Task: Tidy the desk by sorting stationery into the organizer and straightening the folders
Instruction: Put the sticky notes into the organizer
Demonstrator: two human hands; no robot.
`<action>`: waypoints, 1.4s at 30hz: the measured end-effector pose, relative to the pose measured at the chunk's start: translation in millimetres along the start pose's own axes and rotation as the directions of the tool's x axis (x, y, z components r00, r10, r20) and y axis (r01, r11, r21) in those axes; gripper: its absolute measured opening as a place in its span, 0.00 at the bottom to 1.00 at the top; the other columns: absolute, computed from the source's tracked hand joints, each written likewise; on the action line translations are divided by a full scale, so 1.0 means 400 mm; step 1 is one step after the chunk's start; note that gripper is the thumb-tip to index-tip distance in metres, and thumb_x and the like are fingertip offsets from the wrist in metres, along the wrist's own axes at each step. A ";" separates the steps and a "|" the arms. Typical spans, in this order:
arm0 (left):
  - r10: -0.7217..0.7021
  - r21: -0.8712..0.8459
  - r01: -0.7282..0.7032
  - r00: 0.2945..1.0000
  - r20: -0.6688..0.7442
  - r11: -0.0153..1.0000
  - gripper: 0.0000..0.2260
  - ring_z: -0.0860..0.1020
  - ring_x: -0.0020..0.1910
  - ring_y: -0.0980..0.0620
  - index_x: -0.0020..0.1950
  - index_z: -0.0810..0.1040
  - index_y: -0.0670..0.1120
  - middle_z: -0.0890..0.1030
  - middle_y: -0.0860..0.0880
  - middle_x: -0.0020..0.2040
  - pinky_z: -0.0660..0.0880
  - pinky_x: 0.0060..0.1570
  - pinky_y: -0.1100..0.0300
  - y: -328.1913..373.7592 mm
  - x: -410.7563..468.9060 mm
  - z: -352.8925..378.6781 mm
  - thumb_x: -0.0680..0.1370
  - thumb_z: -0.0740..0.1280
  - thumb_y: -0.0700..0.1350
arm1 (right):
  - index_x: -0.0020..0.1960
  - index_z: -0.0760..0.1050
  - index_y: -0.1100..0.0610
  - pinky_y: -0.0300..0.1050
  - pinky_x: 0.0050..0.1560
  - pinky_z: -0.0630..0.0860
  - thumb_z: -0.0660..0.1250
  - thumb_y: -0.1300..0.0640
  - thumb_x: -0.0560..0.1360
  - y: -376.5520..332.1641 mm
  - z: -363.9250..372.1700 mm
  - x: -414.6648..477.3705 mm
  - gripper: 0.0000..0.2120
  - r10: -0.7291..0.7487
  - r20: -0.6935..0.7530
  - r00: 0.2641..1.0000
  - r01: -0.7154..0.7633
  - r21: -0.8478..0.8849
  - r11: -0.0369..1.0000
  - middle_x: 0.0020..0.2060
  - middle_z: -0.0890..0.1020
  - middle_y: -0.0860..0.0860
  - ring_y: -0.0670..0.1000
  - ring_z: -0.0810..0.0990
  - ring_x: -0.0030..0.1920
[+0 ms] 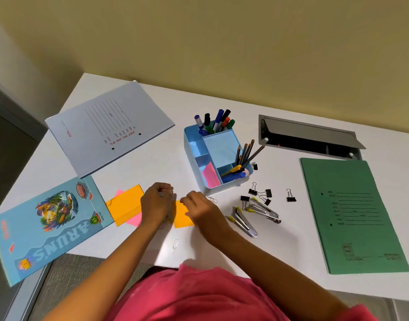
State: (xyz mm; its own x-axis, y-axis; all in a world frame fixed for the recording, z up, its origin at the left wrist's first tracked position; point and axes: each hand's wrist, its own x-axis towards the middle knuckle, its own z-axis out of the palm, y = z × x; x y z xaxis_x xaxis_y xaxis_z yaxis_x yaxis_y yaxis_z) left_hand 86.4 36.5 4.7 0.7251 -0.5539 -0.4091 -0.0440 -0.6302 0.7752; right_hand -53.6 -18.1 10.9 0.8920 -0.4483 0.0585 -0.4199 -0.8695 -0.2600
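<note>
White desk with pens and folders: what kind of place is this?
Probably an office or a study room. The white desk has a grey cable hatch set into it, a green folder and a grey folder lie on it, and a blue organizer holds markers and pencils.

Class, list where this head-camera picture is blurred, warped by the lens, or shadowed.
Head view: the left hand and right hand are smeared by blur; the wide lens stretches things near the frame's edges, such as the blue notebook; the green folder print is too soft to read; lighting is even, with faint shadows beside the organizer.
</note>
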 end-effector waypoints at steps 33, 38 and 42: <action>0.314 -0.206 -0.262 0.907 0.282 0.943 0.08 0.80 0.53 0.48 0.58 0.76 0.49 0.81 0.49 0.53 0.77 0.56 0.48 0.124 -0.009 -0.041 0.80 0.63 0.44 | 0.50 0.75 0.66 0.25 0.37 0.64 0.68 0.60 0.76 -0.016 -0.141 0.055 0.10 0.578 -0.282 0.766 -0.412 0.474 0.778 0.41 0.79 0.60 0.51 0.73 0.39; 0.470 -0.114 -0.456 0.863 0.186 0.883 0.03 0.76 0.44 0.62 0.52 0.73 0.53 0.78 0.55 0.45 0.69 0.40 0.77 0.183 0.010 -0.020 0.80 0.63 0.45 | 0.47 0.75 0.63 0.24 0.33 0.64 0.67 0.58 0.75 0.001 -0.177 0.086 0.07 0.606 -0.430 0.669 -0.391 0.490 0.779 0.34 0.75 0.52 0.47 0.72 0.35; 0.494 -0.211 -0.460 0.856 0.153 0.862 0.11 0.78 0.47 0.66 0.61 0.74 0.51 0.79 0.59 0.50 0.70 0.43 0.79 0.211 0.015 -0.009 0.79 0.64 0.42 | 0.46 0.79 0.63 0.36 0.37 0.72 0.72 0.63 0.72 0.026 -0.190 0.091 0.05 0.609 -0.550 0.572 -0.428 0.433 0.793 0.38 0.83 0.57 0.53 0.80 0.37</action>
State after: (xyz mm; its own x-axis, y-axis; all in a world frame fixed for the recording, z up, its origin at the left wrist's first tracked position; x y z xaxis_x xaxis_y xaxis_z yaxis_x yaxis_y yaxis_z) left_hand 89.5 -17.9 69.5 0.4940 -0.8685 -0.0403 -0.2266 -0.1734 0.9584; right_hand -38.1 -59.1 83.6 0.1623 -0.8996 0.4055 -0.6424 -0.4083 -0.6486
